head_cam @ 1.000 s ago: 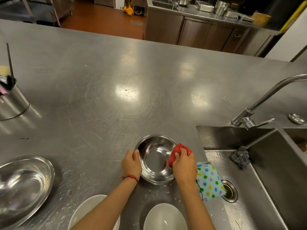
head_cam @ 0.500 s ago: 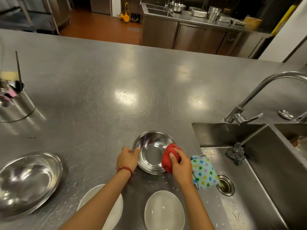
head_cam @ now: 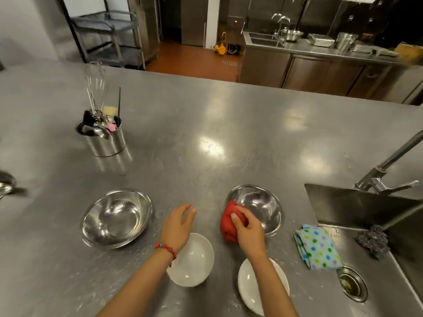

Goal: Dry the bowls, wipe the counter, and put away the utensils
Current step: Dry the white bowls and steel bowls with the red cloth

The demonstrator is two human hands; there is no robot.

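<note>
My right hand [head_cam: 248,227] grips a bunched red cloth [head_cam: 229,221] at the near left rim of a small steel bowl [head_cam: 263,205]. My left hand [head_cam: 179,223] hovers with relaxed fingers over the wet steel counter [head_cam: 206,138], holding nothing, between that bowl and a larger steel bowl [head_cam: 116,217] on the left. Two white bowls lie near me: one [head_cam: 194,259] under my left wrist, the other [head_cam: 251,287] under my right forearm. A steel utensil holder [head_cam: 106,139] with a whisk and several tools stands at the back left.
A polka-dot cloth [head_cam: 317,247] lies at the sink's left edge. The sink [head_cam: 366,259] on the right holds a steel scourer [head_cam: 373,240] and a drain [head_cam: 352,283], with the tap [head_cam: 386,170] above. Water drops speckle the counter near the bowls. Another steel item [head_cam: 6,183] pokes in at far left.
My left hand has let go of the small steel bowl and moved left, fingers relaxed. The view has swung left and up, so the utensil holder and large bowl sit further in.
</note>
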